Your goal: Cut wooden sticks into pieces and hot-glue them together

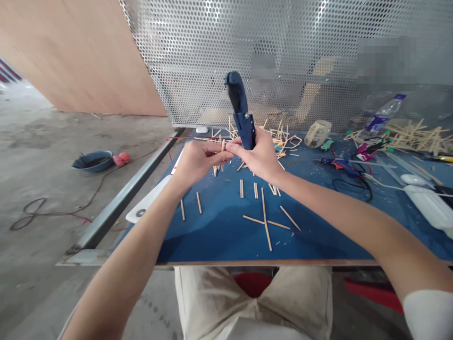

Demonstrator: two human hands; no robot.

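My left hand is closed, pinching a short wooden stick between thumb and fingertips. A dark blue hand tool with a thick handle points upward out of my right hand, which is wrapped round it; its working end is hidden. The fingertips of both hands meet at the stick. Below them, short stick pairs lie in a row on the blue tabletop. Nearer me, thin sticks form a cross, with a loose stick beside it. Two more sticks lie to the left.
Stick piles lie behind my hands and at the far right. On the right are a tape roll, a water bottle, a blue glue gun and a white object. A perforated metal panel stands behind; a basin is on the floor.
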